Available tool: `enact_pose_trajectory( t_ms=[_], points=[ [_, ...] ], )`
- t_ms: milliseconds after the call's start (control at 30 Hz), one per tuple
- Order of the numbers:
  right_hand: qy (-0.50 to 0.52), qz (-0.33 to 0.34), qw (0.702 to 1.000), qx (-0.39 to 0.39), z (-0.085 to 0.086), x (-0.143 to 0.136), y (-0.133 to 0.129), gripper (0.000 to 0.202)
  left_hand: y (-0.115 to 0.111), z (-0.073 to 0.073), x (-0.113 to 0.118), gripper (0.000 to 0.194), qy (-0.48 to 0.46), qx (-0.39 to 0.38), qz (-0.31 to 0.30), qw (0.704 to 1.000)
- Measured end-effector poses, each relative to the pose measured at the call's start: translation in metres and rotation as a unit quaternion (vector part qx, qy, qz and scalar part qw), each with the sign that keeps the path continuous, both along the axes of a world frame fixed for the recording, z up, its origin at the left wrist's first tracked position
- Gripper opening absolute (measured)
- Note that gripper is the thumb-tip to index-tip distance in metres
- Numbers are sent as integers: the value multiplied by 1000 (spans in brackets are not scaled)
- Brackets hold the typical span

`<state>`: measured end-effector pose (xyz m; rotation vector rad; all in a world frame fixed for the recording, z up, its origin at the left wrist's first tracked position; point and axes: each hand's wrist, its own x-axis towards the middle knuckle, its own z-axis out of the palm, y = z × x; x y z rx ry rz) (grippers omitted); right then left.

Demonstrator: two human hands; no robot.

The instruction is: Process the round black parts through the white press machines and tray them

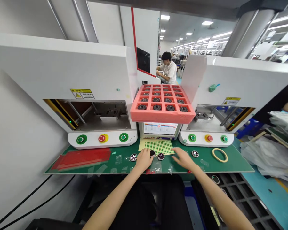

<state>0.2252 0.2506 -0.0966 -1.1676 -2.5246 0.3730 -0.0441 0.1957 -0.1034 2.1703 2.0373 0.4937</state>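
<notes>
My left hand (pixel 144 159) is at the front middle of the green bench, its fingers closed at the edge of a dark round disc (pixel 152 153). Round dial-like parts with pale marks on dark faces lie on either side: one part (pixel 133 157) to the left and another part (pixel 161 156) to the right. My right hand (pixel 182 158) hovers by the right end of a yellow sheet of green dot stickers (pixel 159 147), thumb and fingers apart with nothing seen between them. Farther right lies one more round part (pixel 195 154) with a green dot.
Red strips (pixel 84 158) and scraps of clear film lie left; a tape roll (pixel 220 155) lies right. A pink foam tray (pixel 162 117) of black round parts rests above a small screen (pixel 160 128). White press machines flank it. A co-worker (pixel 169 68) sits beyond.
</notes>
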Motion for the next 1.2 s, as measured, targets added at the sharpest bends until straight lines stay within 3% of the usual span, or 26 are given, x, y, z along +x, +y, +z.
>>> enact_pose_trajectory(
  t_ms=[133, 267, 367, 500, 667, 800, 1000, 1200],
  points=[
    [-16, 42, 998, -41, 1, -47, 0, 52, 11, -4, 17, 25, 6, -6, 7, 1000],
    [-33, 32, 997, -67, -3, -66, 1, 72, 6, 2, 12, 23, -12, 4, -11, 1000],
    [-42, 31, 996, -78, -9, -72, 2, 74, -4, 19, -15, 27, -28, 26, -12, 999],
    [-43, 29, 995, -85, -18, -74, 1, 62, -2, 64, -92, 35, -26, 62, 48, 997],
    [-50, 26, 995, -82, -22, -74, -3, 56, 48, 118, -207, 37, 0, 78, 180, 981],
    [-48, 25, 996, -73, -28, -75, -5, 53, 104, 134, -270, 42, 16, 53, 239, 969],
    [-39, 31, 996, -71, -34, -75, -5, 53, 172, 130, -305, 37, 44, -23, 225, 973],
    [-28, 31, 997, -65, -36, -74, -5, 50, 205, 125, -320, 34, 63, -87, 185, 977]
  ],
)
